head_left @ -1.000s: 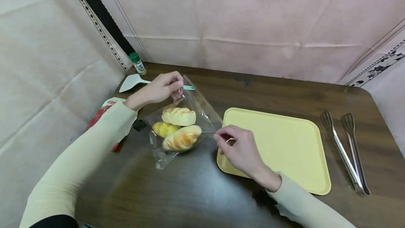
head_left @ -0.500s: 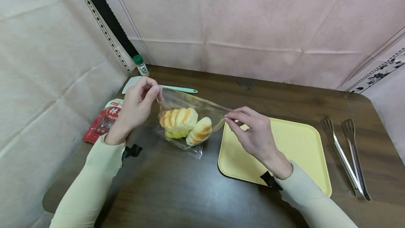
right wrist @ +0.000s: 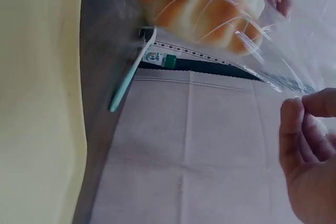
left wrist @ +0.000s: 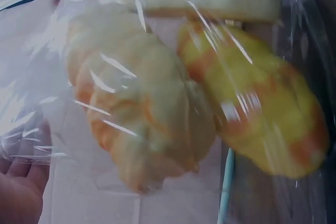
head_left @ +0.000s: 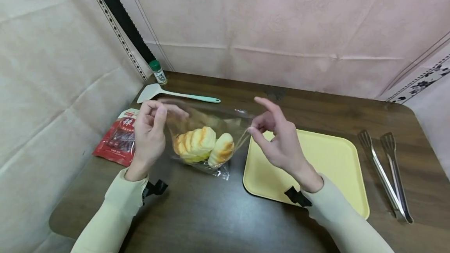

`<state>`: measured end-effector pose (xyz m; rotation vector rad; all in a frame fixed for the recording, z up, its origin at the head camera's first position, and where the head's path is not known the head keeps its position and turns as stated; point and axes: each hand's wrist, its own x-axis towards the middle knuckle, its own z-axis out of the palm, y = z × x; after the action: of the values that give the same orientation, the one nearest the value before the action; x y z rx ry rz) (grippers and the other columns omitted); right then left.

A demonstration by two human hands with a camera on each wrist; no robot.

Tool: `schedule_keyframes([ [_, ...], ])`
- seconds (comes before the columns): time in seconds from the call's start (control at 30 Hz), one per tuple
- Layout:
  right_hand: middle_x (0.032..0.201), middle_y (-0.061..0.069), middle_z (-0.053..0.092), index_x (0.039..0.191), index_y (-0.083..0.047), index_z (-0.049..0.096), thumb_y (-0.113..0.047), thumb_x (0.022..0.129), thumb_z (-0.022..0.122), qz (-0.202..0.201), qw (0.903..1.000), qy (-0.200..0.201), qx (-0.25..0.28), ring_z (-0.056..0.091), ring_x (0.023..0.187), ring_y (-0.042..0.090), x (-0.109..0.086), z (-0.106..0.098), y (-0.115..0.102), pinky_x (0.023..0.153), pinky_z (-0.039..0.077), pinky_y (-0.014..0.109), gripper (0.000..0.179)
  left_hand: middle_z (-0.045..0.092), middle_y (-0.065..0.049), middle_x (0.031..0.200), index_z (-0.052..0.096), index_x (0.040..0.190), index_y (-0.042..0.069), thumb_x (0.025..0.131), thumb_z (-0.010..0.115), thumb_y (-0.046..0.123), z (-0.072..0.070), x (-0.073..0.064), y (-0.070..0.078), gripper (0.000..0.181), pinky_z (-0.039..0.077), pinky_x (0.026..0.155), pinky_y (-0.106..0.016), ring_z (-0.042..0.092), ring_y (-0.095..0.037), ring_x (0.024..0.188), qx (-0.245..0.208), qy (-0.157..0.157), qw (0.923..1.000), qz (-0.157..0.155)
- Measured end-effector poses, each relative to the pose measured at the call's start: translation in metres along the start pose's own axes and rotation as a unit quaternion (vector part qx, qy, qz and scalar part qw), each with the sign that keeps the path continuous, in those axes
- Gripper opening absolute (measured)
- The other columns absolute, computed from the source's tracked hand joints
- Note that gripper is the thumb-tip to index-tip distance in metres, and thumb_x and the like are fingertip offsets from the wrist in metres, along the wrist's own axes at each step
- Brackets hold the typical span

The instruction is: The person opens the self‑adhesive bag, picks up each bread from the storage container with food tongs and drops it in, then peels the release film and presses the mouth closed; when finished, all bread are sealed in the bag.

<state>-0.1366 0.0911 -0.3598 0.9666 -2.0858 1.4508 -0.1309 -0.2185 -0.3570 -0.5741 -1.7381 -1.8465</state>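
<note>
A clear plastic bag (head_left: pixel 218 117) hangs between both hands over the table. Inside it lie a scored bread loaf (head_left: pixel 197 141), an oval bread roll (head_left: pixel 223 149) and a yellow bread (left wrist: pixel 257 98) with orange patches, mostly hidden behind the loaf in the head view. My left hand (head_left: pixel 150 138) grips the bag's left edge, its thumb in front and some fingers seen through the film. With thumb and curled fingers, my right hand (head_left: pixel 281 143) pinches the bag's right edge, the index finger raised off it. The right wrist view shows fingertips (right wrist: pixel 292 109) meeting at the film.
A yellow tray (head_left: pixel 327 163) lies under and beyond the right hand, with metal tongs (head_left: pixel 384 177) to its right. Behind the left hand are a red food packet (head_left: pixel 117 139), a pale green spatula (head_left: pixel 190 96) and a green-capped bottle (head_left: pixel 158 72). Cloth curtains enclose the table.
My left hand has come down and round to the bag's left edge, swinging the bag level. The right index finger has lifted off the film, and the breads have shifted together at the bottom.
</note>
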Motion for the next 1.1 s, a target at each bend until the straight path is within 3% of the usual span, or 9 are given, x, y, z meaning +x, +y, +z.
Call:
schedule_keyframes([
  [0.07, 0.088, 0.014, 0.074, 0.147, 0.005, 0.054, 0.014, 0.093, 0.073, 0.068, 0.9973, -0.012, 0.024, 0.068, 0.076, 0.007, 0.002, -0.001, 0.002, 0.074, 0.057, 0.016, 0.058, 0.084, 0.006, 0.094, 0.055, 0.107, 0.016, 0.116, 0.046, 0.012, 0.0, -0.001, 0.001, 0.013, 0.056, 0.087, -0.023, 0.081, -0.009, 0.088, 0.006, -0.014, 0.9998, -0.016],
  [0.17, 0.092, 0.015, 0.072, 0.139, 0.003, 0.064, 0.008, 0.098, 0.071, 0.169, 0.9837, -0.031, 0.053, 0.069, 0.077, 0.014, 0.004, -0.003, 0.003, 0.073, 0.058, 0.019, 0.042, 0.085, 0.006, 0.094, 0.058, 0.113, 0.016, 0.116, 0.047, 0.012, 0.001, -0.002, 0.002, 0.012, 0.059, 0.089, -0.022, 0.083, -0.009, 0.087, 0.002, -0.011, 0.9994, -0.034],
  [0.3, 0.1, 0.017, 0.074, 0.122, 0.002, 0.076, 0.001, 0.102, 0.07, 0.247, 0.9658, -0.03, 0.072, 0.071, 0.077, 0.018, 0.006, -0.004, 0.006, 0.073, 0.06, 0.024, 0.021, 0.086, 0.007, 0.099, 0.067, 0.125, 0.006, 0.114, 0.05, 0.007, 0.003, 0.0, 0.003, 0.021, 0.061, 0.095, -0.023, 0.084, -0.008, 0.092, 0.021, -0.001, 0.9988, -0.045],
  [0.47, 0.106, 0.01, 0.075, 0.11, 0.003, 0.077, -0.003, 0.104, 0.068, 0.282, 0.9534, -0.012, 0.106, 0.069, 0.083, 0.012, 0.009, -0.002, 0.008, 0.075, 0.061, 0.025, 0.013, 0.086, 0.008, 0.097, 0.074, 0.116, -0.006, 0.111, 0.057, 0.003, 0.006, 0.002, 0.003, 0.02, 0.064, 0.088, -0.022, 0.084, -0.008, 0.089, 0.045, 0.014, 0.9981, -0.041],
  [0.73, 0.091, -0.01, 0.069, 0.102, 0.003, 0.07, -0.008, 0.111, 0.058, 0.323, 0.9343, 0.027, 0.148, 0.067, 0.087, 0.01, 0.011, 0.003, 0.01, 0.083, 0.06, 0.025, 0.019, 0.083, 0.009, 0.085, 0.076, 0.099, -0.007, 0.106, 0.064, -0.002, 0.01, 0.004, 0.007, 0.015, 0.063, 0.073, -0.021, 0.079, -0.006, 0.073, 0.049, 0.037, 0.9978, -0.026],
  [0.93, 0.085, -0.008, 0.067, 0.085, -0.015, 0.069, -0.013, 0.113, 0.055, 0.347, 0.9166, 0.052, 0.192, 0.07, 0.086, 0.012, 0.015, 0.002, 0.012, 0.081, 0.058, 0.026, 0.031, 0.079, 0.007, 0.081, 0.082, 0.096, 0.006, 0.103, 0.066, -0.004, 0.015, 0.005, 0.014, 0.02, 0.064, 0.073, -0.022, 0.075, -0.006, 0.07, 0.026, 0.04, 0.9967, -0.066],
  [1.1, 0.083, -0.01, 0.067, 0.085, -0.015, 0.069, -0.014, 0.112, 0.056, 0.364, 0.9109, 0.054, 0.186, 0.068, 0.086, 0.01, 0.014, 0.001, 0.016, 0.078, 0.058, 0.026, 0.03, 0.079, 0.007, 0.082, 0.082, 0.097, 0.007, 0.103, 0.065, -0.006, 0.018, 0.005, 0.016, 0.022, 0.063, 0.074, -0.022, 0.073, -0.006, 0.07, 0.023, 0.026, 0.9965, -0.076],
])
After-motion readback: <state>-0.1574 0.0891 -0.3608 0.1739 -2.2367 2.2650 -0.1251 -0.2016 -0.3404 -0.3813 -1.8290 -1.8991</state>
